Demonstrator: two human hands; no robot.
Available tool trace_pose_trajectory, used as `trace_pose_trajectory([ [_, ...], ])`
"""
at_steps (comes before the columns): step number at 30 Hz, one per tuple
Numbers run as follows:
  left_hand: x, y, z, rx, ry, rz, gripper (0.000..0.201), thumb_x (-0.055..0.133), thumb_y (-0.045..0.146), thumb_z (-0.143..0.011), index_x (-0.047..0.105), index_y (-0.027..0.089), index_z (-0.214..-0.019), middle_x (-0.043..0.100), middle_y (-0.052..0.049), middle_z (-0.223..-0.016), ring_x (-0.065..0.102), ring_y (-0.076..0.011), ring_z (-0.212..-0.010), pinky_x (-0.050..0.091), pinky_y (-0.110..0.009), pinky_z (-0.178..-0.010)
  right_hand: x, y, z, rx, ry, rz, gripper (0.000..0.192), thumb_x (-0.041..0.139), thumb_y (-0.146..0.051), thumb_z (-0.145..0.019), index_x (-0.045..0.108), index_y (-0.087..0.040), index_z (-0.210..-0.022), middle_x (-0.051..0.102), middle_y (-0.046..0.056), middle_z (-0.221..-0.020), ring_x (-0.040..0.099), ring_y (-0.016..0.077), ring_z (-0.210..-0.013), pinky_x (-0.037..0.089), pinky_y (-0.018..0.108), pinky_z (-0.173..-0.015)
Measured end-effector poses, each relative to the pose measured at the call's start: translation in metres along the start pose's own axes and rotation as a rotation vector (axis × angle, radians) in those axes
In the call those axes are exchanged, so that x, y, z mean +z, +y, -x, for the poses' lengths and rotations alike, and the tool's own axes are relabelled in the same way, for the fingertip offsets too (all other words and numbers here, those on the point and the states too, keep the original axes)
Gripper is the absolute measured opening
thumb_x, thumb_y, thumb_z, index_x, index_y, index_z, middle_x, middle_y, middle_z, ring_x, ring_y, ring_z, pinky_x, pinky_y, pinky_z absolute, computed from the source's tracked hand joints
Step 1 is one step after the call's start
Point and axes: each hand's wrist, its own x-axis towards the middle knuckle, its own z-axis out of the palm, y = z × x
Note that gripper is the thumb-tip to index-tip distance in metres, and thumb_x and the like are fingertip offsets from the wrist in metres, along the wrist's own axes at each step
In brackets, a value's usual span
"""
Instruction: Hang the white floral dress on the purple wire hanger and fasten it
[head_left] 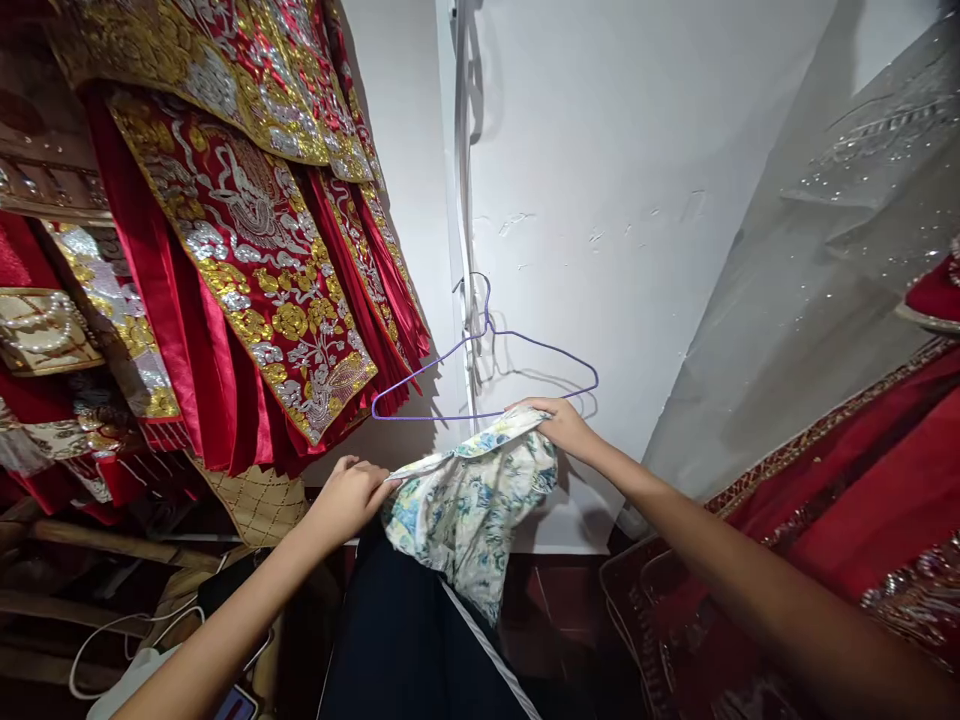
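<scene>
White wall (615,130) beyond left hand (355,493) and right hand (561,424), grip closed on cloth (465,515)

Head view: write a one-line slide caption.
Left hand and right hand hold a floral cloth by its edge near a purple hanger, with red embroidered garments to the left.

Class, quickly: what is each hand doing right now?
Left hand: closed, gripping one end of the floral cloth.
Right hand: closed, gripping the cloth's other end.

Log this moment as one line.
left hand: grips floral cloth | right hand: grips same cloth's upper edge | cloth: spans both hands | purple hanger: hung up
</scene>
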Motion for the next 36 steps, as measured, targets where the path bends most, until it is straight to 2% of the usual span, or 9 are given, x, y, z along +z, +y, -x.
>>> trace_pose_trajectory([
  [5,0.018,-0.005,-0.001,-0.053,0.008,0.015,0.039,0.041,0.039,-0.1,0.074,0.021,-0.091,0.075,-0.011,-0.1,0.059,-0.0303,-0.116,0.04,-0.046,-0.098,-0.008,-0.014,0.034,-0.036,0.019,0.099,0.048,0.049,-0.01,-0.068,0.076,-0.02,-0.106,0.075,0.006,-0.108,0.067,0.0261,-0.104,0.051,0.035,-0.089],
  [11,-0.036,-0.024,-0.034,-0.038,0.321,-0.019,0.034,0.043,0.034,-0.098,0.071,0.022,-0.113,0.069,-0.01,-0.124,0.052,-0.0314,-0.122,0.04,-0.049,-0.105,-0.016,-0.026,0.034,-0.04,0.031,0.165,0.044,0.047,-0.01,-0.069,0.076,-0.019,-0.101,0.075,0.004,-0.098,0.067,0.0251,-0.091,0.05,0.032,-0.079],
  [15,-0.067,-0.012,-0.06,-0.031,0.473,0.124,0.04,0.037,0.034,-0.101,0.066,0.021,-0.125,0.062,-0.009,-0.137,0.051,-0.0284,-0.129,0.038,-0.048,-0.111,-0.007,-0.038,0.039,-0.03,0.044,0.111,0.046,0.046,-0.01,-0.071,0.076,-0.02,-0.104,0.075,0.002,-0.092,0.068,0.0241,-0.088,0.051,0.03,-0.075],
  [22,-0.081,0.023,-0.106,0.159,0.449,0.147,0.043,0.038,0.031,-0.101,0.053,0.023,-0.141,0.065,-0.009,-0.125,0.058,-0.0245,-0.111,0.045,-0.04,-0.098,0.01,-0.086,0.057,-0.028,-0.075,0.191,0.067,0.047,-0.005,-0.068,0.068,-0.027,-0.128,0.072,0.003,-0.12,0.067,0.0248,-0.105,0.051,0.033,-0.091],
  [24,-0.075,0.012,-0.113,0.129,0.45,0.162,0.043,0.038,0.031,-0.1,0.056,0.019,-0.137,0.068,-0.011,-0.111,0.06,-0.024,-0.099,0.046,-0.038,-0.092,0.0,-0.094,0.06,-0.015,0.028,0.253,0.076,0.049,-0.005,-0.069,0.056,-0.028,-0.142,0.072,0.005,-0.118,0.069,0.0227,-0.093,0.053,0.032,-0.082],
  [28,-0.065,-0.007,-0.117,0.115,0.46,0.204,0.041,0.035,0.033,-0.101,0.062,0.018,-0.127,0.065,-0.011,-0.102,0.059,-0.0238,-0.095,0.045,-0.035,-0.088,-0.037,-0.093,0.057,0.072,0.441,0.396,0.088,0.065,-0.02,-0.073,0.033,-0.018,-0.155,0.071,0.002,-0.075,0.06,0.0191,-0.06,0.048,0.03,-0.061],
  [30,-0.066,-0.009,-0.117,0.118,0.437,0.196,0.04,0.033,0.035,-0.101,0.063,0.02,-0.123,0.063,-0.01,-0.1,0.059,-0.0242,-0.095,0.046,-0.035,-0.086,-0.057,-0.09,0.053,0.114,0.511,0.427,0.078,0.072,-0.028,-0.07,0.051,-0.015,-0.145,0.07,0.003,-0.072,0.061,0.0203,-0.063,0.048,0.031,-0.063],
  [32,-0.069,-0.008,-0.116,0.104,0.427,0.192,0.039,0.032,0.037,-0.101,0.062,0.021,-0.119,0.06,-0.009,-0.099,0.058,-0.0243,-0.094,0.046,-0.036,-0.085,-0.075,-0.091,0.048,0.19,0.423,0.317,0.053,0.077,-0.034,-0.066,0.072,-0.014,-0.115,0.071,0.006,-0.077,0.064,0.0222,-0.069,0.049,0.031,-0.064],
  [36,-0.071,-0.014,-0.115,-0.104,0.489,0.28,0.039,0.036,0.05,-0.099,0.058,0.021,-0.115,0.058,-0.01,-0.107,0.058,-0.0253,-0.1,0.045,-0.037,-0.088,-0.085,-0.107,0.035,0.31,0.141,-0.162,0.034,0.081,-0.048,-0.066,0.073,-0.018,-0.08,0.07,0.007,-0.07,0.065,0.0236,-0.063,0.051,0.032,-0.057],
])
